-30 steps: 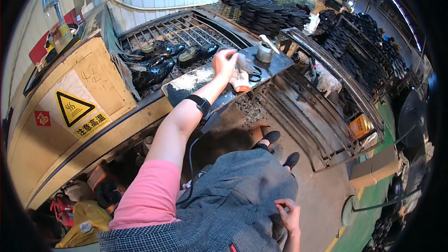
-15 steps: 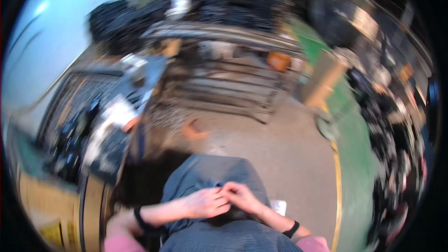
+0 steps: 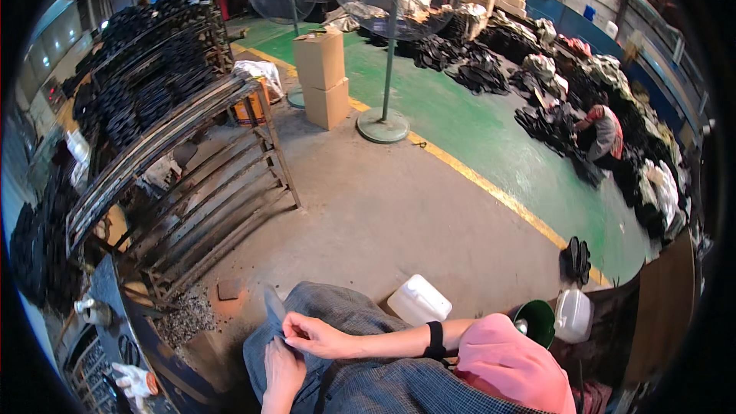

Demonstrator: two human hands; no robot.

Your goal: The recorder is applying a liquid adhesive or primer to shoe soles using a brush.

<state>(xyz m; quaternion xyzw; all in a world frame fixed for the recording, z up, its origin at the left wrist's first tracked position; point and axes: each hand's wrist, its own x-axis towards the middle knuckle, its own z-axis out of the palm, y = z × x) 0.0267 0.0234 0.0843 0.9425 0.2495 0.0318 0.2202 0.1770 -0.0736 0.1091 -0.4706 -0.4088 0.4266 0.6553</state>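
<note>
In the head view, find the right hand (image 3: 318, 340) above the left side of the lap, thumb and forefinger brought narrowly together, seemingly pinching the lower edge of a thin grey piece (image 3: 274, 308). See the piece rising from the fingertips, slightly tilted, with the upper end free. Just below, find the left hand (image 3: 282, 372), back turned upward, touching or very near the foot of the same piece. Cannot tell whether gripping or merely steadying, with the contact partly hidden.

To handle the piece well, pinch close to the edge with the finger pads and press lightly; judging by the thin look, likely to crease or tear under a hard tug. Brace the left fingers at the base as a counter-hold, and work in small movements rather than one pull. Turn the wrists a little for a clearer sight of the contact. Avoid catching the checked cloth (image 3: 341, 310) over the lap.

At lower left, note the dark worktop (image 3: 109, 277) bearing a metal pot (image 3: 93, 311) and a pale glove (image 3: 134, 381), well apart from both hands. Farther out, note a metal rack (image 3: 218, 176), a white container (image 3: 419, 299) near the lap, and a co-worker (image 3: 606, 134) beside dark heaps (image 3: 548, 126).
</note>
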